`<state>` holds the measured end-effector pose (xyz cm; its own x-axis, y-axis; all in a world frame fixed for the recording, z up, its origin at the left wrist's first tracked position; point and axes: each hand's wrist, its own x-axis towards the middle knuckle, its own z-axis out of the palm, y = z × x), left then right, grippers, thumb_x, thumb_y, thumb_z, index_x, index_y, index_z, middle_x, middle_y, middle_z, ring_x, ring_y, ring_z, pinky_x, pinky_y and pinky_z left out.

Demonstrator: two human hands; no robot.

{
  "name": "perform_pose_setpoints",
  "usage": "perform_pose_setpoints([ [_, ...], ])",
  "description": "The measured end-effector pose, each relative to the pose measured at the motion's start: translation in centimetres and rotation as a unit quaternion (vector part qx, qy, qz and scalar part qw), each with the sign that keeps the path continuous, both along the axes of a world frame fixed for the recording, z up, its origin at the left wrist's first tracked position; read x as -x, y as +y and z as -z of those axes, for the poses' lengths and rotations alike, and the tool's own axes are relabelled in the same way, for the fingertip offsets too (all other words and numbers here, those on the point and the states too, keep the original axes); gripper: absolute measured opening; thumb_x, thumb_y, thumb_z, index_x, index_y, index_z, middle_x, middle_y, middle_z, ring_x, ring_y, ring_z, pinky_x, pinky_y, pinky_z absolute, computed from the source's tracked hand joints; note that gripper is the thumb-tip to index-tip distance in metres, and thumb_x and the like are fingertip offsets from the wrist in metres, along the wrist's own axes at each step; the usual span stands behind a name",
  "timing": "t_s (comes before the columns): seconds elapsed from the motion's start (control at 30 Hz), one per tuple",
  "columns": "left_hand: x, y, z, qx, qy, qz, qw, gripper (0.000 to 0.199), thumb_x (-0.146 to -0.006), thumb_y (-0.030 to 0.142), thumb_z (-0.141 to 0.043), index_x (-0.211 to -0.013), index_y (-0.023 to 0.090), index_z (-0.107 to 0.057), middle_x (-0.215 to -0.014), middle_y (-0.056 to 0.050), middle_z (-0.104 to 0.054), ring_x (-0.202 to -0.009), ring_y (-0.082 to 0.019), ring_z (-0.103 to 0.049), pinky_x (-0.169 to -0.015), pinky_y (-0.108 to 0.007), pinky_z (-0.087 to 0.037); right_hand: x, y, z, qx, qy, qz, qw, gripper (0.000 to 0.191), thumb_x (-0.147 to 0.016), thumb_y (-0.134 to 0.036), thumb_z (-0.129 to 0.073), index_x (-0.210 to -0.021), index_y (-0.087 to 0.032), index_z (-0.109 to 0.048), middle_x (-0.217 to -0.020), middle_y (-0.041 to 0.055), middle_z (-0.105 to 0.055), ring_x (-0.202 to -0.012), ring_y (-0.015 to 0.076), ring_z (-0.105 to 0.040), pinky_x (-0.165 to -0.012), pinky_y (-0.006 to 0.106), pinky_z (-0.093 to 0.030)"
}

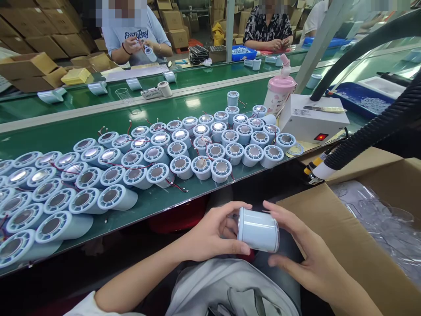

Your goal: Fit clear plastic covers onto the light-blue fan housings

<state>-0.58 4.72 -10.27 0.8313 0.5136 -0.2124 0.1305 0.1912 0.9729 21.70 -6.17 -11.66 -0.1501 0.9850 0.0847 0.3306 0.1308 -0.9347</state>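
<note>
My left hand (pixel 213 232) grips a light-blue cylindrical housing (pixel 259 229) by its left end, thumb along the lower front and index finger over the top. The housing lies on its side above my lap, and a clear, shiny layer seems to surround its right rim. Around that right end my right hand (pixel 309 250) is open, fingers and thumb apart; whether a fingertip touches the rim I cannot tell. Beyond the hands, many similar blue housings (pixel 221 169) stand in rows on the green belt (pixel 197 193), round metal discs facing up and thin red and black wires trailing.
At right, a cardboard box (pixel 329 228) holds clear plastic cups (pixel 391 219). A white machine (pixel 312 118) with a lit red switch, a black hose (pixel 371 127) and a pink bottle (pixel 279 90) stand near. Across the belt, a co-worker (pixel 134 35) handles a blue part; others sit farther right.
</note>
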Motion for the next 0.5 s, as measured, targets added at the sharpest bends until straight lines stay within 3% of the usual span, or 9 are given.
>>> perform_pose_setpoints([
  [0.1,0.1,0.1,0.1,-0.028,0.005,0.01,1.0,0.078,-0.067,0.044,-0.079,-0.133,0.022,-0.044,-0.109,-0.01,-0.061,-0.092,-0.021,-0.063,-0.077,-0.031,-0.054,-0.1,0.0,0.0,0.03,0.051,0.004,0.998,0.052,-0.086,-0.022,-0.068,-0.131,-0.039,-0.047,-0.142,0.0011,-0.047,-0.132,0.0255,-0.042,-0.106,0.036,-0.042],
  [0.2,0.1,-0.3,-0.1,-0.09,-0.021,0.01,0.996,0.084,-0.065,0.036,-0.083,-0.138,0.028,-0.043,-0.137,-0.011,-0.048,-0.121,-0.027,-0.053,-0.101,-0.038,-0.045,0.5,0.2,-0.1,0.119,0.16,0.018,0.98,0.048,-0.086,-0.034,-0.069,-0.129,-0.033,-0.051,-0.132,0.006,-0.054,-0.118,0.0267,-0.054,-0.095,0.036,-0.051],
  [0.27,0.2,-0.5,-0.5,-0.128,-0.034,0.012,0.991,0.079,-0.065,0.032,-0.083,-0.134,0.029,-0.047,-0.14,-0.009,-0.047,-0.126,-0.027,-0.049,-0.102,-0.037,-0.045,1.1,0.3,0.0,0.164,0.224,0.016,0.96,0.048,-0.085,-0.041,-0.069,-0.128,-0.03,-0.052,-0.126,0.0089,-0.057,-0.107,0.0266,-0.06,-0.088,0.038,-0.053],
  [0.4,1.2,2.0,-2.7,-0.169,0.024,0.016,0.985,0.058,-0.071,0.032,-0.078,-0.122,0.021,-0.054,-0.114,-0.008,-0.061,-0.099,-0.021,-0.062,-0.081,-0.03,-0.052,1.1,0.1,1.6,0.173,0.271,0.039,0.946,0.054,-0.085,-0.052,-0.063,-0.133,-0.032,-0.047,-0.133,0.0118,-0.053,-0.098,0.0262,-0.064,-0.081,0.039,-0.055],
  [0.5,2.0,7.4,-5.5,-0.252,0.05,-0.096,0.962,0.051,-0.079,0.039,-0.067,-0.121,0.018,-0.047,-0.102,-0.006,-0.061,-0.085,-0.018,-0.061,-0.072,-0.028,-0.051,-0.3,0.3,3.7,0.144,0.259,0.091,0.951,0.051,-0.085,-0.053,-0.063,-0.13,-0.032,-0.051,-0.131,0.0128,-0.056,-0.097,0.0278,-0.065,-0.077,0.039,-0.058],
])
